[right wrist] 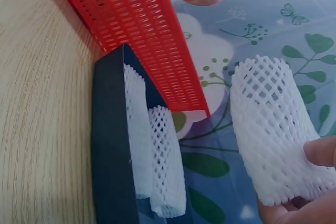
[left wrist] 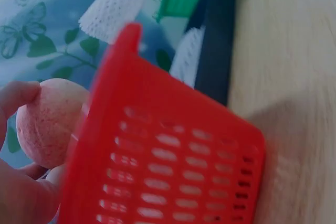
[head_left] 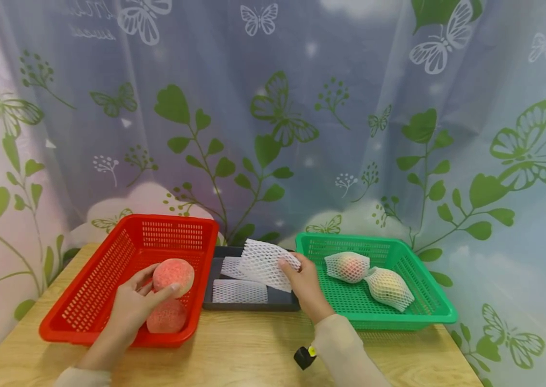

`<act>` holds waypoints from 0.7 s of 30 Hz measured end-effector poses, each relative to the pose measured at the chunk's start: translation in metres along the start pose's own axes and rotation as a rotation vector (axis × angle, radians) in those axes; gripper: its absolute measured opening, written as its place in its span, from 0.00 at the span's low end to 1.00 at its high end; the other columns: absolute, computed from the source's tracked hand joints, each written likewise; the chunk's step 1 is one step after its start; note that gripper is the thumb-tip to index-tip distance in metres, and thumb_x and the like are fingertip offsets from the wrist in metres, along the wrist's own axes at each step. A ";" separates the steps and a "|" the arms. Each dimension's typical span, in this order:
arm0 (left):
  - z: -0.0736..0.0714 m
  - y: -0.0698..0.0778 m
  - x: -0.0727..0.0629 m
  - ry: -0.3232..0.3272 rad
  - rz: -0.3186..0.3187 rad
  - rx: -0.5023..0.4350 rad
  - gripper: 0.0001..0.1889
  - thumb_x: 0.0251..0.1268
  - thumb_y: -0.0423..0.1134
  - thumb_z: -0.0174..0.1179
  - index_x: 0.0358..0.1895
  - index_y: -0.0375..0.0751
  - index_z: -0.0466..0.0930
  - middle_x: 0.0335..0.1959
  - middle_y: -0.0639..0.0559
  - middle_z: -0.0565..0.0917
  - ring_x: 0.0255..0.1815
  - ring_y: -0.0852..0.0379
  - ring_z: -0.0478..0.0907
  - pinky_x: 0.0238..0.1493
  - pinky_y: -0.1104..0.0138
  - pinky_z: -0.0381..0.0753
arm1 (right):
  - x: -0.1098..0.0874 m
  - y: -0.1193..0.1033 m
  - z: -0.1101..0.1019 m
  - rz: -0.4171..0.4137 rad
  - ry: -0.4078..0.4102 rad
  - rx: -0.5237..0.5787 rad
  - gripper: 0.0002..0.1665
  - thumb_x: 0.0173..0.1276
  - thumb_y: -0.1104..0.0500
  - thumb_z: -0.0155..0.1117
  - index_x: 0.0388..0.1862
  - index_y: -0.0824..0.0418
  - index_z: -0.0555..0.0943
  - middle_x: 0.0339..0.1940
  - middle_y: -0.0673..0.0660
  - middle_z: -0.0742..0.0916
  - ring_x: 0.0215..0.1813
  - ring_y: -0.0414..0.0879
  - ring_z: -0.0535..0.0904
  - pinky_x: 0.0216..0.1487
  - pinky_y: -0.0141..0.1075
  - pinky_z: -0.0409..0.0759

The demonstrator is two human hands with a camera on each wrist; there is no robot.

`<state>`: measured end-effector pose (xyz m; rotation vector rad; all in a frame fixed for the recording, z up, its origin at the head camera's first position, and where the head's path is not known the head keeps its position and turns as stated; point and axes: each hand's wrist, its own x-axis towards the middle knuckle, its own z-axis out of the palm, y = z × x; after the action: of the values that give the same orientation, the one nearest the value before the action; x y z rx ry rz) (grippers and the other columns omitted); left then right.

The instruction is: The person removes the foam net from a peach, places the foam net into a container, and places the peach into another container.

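Red basket (head_left: 172, 235): plastic, with slotted walls, standing on the person's left on the wood-grain counter (head_left: 234, 355).
Left hand (head_left: 130, 309): fingers and thumb curled round a peach (head_left: 173, 277), gripping it by its sides.
Held peach: pink-red with a paler patch, over the right part of the red basket.
Second peach (head_left: 167, 317): inside that basket, near its front right corner, below the held one.
Right hand (head_left: 306, 282): pinches one end of a white foam net (head_left: 265, 263) between thumb and fingers.
Held net: flattened tube, raised above the dark tray, its far end pointing toward the red basket.
Dark tray (head_left: 273, 307): between the two baskets, with a front net (head_left: 239, 291) and a rear net (head_left: 230, 267) lying in it.
Green basket (head_left: 374, 324): on the person's right, holding two netted fruits, one pinkish (head_left: 352, 267) and one yellowish (head_left: 390, 288), side by side.
Backdrop (head_left: 302, 107): curtain printed with butterflies and leaves.
Black object (head_left: 304, 357): small, beside the right cuff (head_left: 333, 330); too unclear to identify.
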<state>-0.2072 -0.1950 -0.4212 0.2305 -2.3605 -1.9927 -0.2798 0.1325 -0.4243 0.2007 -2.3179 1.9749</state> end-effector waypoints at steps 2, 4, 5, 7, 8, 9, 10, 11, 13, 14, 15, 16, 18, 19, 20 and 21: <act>-0.001 -0.003 0.003 0.020 -0.002 0.021 0.48 0.54 0.52 0.70 0.74 0.40 0.54 0.74 0.39 0.56 0.73 0.42 0.56 0.65 0.56 0.67 | 0.004 0.003 0.003 0.027 -0.011 0.006 0.20 0.72 0.58 0.57 0.59 0.66 0.74 0.54 0.65 0.80 0.46 0.49 0.80 0.45 0.40 0.81; -0.002 -0.006 0.007 0.039 -0.006 0.049 0.49 0.53 0.51 0.70 0.74 0.39 0.53 0.74 0.37 0.56 0.73 0.42 0.57 0.65 0.56 0.67 | 0.008 0.006 0.007 0.051 -0.014 -0.004 0.20 0.73 0.58 0.56 0.59 0.65 0.73 0.53 0.64 0.80 0.46 0.48 0.80 0.44 0.40 0.81; -0.002 -0.008 0.009 0.050 -0.008 0.068 0.49 0.53 0.52 0.71 0.74 0.38 0.53 0.74 0.36 0.56 0.72 0.41 0.58 0.64 0.55 0.68 | 0.010 0.008 0.009 0.058 -0.008 -0.011 0.19 0.73 0.58 0.56 0.59 0.65 0.73 0.53 0.64 0.80 0.45 0.48 0.80 0.43 0.40 0.81; -0.001 -0.011 0.013 0.076 0.000 0.131 0.50 0.52 0.53 0.71 0.74 0.37 0.54 0.73 0.35 0.58 0.70 0.39 0.61 0.63 0.53 0.70 | 0.013 0.010 0.013 0.074 0.005 -0.022 0.18 0.72 0.59 0.57 0.57 0.65 0.72 0.51 0.64 0.81 0.43 0.47 0.80 0.40 0.39 0.80; 0.000 -0.012 0.015 0.089 0.012 0.171 0.50 0.51 0.54 0.71 0.73 0.36 0.55 0.72 0.34 0.60 0.69 0.39 0.63 0.63 0.52 0.71 | 0.015 0.012 0.015 0.082 0.009 -0.027 0.18 0.72 0.59 0.58 0.57 0.65 0.72 0.49 0.63 0.81 0.42 0.46 0.80 0.39 0.38 0.80; 0.000 -0.014 0.017 0.103 0.026 0.215 0.50 0.51 0.55 0.71 0.73 0.35 0.56 0.71 0.33 0.62 0.68 0.38 0.65 0.62 0.51 0.72 | 0.016 0.013 0.017 0.089 0.013 -0.033 0.19 0.71 0.59 0.59 0.57 0.65 0.71 0.48 0.63 0.81 0.40 0.46 0.80 0.38 0.38 0.80; 0.001 -0.015 0.019 0.117 0.041 0.263 0.51 0.50 0.57 0.71 0.72 0.35 0.57 0.69 0.32 0.64 0.66 0.37 0.67 0.60 0.50 0.74 | 0.016 0.013 0.019 0.101 0.018 -0.029 0.19 0.71 0.59 0.60 0.56 0.65 0.71 0.47 0.62 0.81 0.39 0.45 0.79 0.37 0.37 0.79; 0.002 -0.016 0.021 0.132 0.054 0.308 0.51 0.49 0.58 0.71 0.72 0.35 0.58 0.68 0.32 0.66 0.64 0.37 0.69 0.59 0.49 0.75 | 0.017 0.014 0.021 0.109 0.018 -0.021 0.19 0.70 0.59 0.60 0.56 0.65 0.71 0.46 0.61 0.81 0.39 0.44 0.79 0.37 0.37 0.80; 0.004 -0.018 0.025 0.158 0.070 0.392 0.51 0.48 0.61 0.70 0.71 0.35 0.60 0.65 0.32 0.70 0.60 0.37 0.72 0.55 0.47 0.76 | 0.018 0.016 0.024 0.123 0.020 0.003 0.19 0.69 0.60 0.62 0.55 0.66 0.71 0.44 0.60 0.82 0.37 0.43 0.79 0.36 0.36 0.80; 0.005 -0.019 0.027 0.170 0.074 0.432 0.51 0.47 0.63 0.70 0.71 0.36 0.61 0.64 0.32 0.71 0.58 0.37 0.73 0.53 0.47 0.76 | 0.019 0.018 0.026 0.130 0.026 0.009 0.19 0.68 0.60 0.62 0.54 0.66 0.72 0.43 0.60 0.82 0.37 0.43 0.79 0.36 0.36 0.79; 0.005 -0.020 0.029 0.180 0.072 0.460 0.51 0.46 0.64 0.70 0.70 0.36 0.61 0.63 0.33 0.72 0.57 0.38 0.74 0.52 0.46 0.76 | 0.019 0.020 0.028 0.134 0.034 0.011 0.19 0.68 0.59 0.63 0.54 0.67 0.73 0.42 0.60 0.83 0.37 0.44 0.79 0.36 0.36 0.79; 0.006 -0.021 0.030 0.186 0.069 0.482 0.51 0.46 0.64 0.69 0.70 0.37 0.61 0.62 0.33 0.73 0.56 0.39 0.74 0.50 0.46 0.75 | 0.020 0.022 0.030 0.145 0.043 0.014 0.19 0.68 0.59 0.63 0.53 0.67 0.73 0.43 0.60 0.83 0.38 0.45 0.79 0.38 0.37 0.79; 0.007 -0.023 0.034 0.187 0.070 0.501 0.51 0.47 0.63 0.69 0.70 0.37 0.62 0.62 0.34 0.73 0.54 0.40 0.74 0.49 0.46 0.74 | 0.021 0.027 0.034 0.164 0.062 0.011 0.23 0.67 0.58 0.64 0.55 0.70 0.73 0.48 0.65 0.82 0.45 0.52 0.79 0.44 0.41 0.80; 0.007 -0.024 0.035 0.186 0.074 0.503 0.50 0.47 0.62 0.70 0.70 0.37 0.62 0.61 0.34 0.74 0.53 0.40 0.75 0.49 0.47 0.75 | 0.022 0.030 0.035 0.175 0.070 0.008 0.25 0.67 0.57 0.64 0.57 0.71 0.72 0.52 0.67 0.80 0.49 0.55 0.78 0.48 0.44 0.79; 0.008 -0.025 0.037 0.182 0.078 0.500 0.50 0.48 0.61 0.70 0.70 0.36 0.62 0.61 0.34 0.74 0.53 0.40 0.75 0.49 0.47 0.75 | 0.023 0.032 0.037 0.187 0.079 0.004 0.28 0.67 0.57 0.64 0.60 0.72 0.71 0.56 0.69 0.78 0.54 0.59 0.76 0.53 0.47 0.78; 0.008 -0.026 0.038 0.176 0.082 0.495 0.49 0.48 0.60 0.70 0.69 0.35 0.62 0.61 0.33 0.73 0.53 0.40 0.75 0.50 0.47 0.75 | 0.023 0.036 0.038 0.204 0.086 0.002 0.31 0.67 0.56 0.64 0.63 0.72 0.69 0.61 0.71 0.75 0.60 0.61 0.73 0.58 0.51 0.75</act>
<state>-0.2439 -0.1963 -0.4503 0.3025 -2.6487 -1.2650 -0.3077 0.0996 -0.4615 -0.1233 -2.3651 2.0299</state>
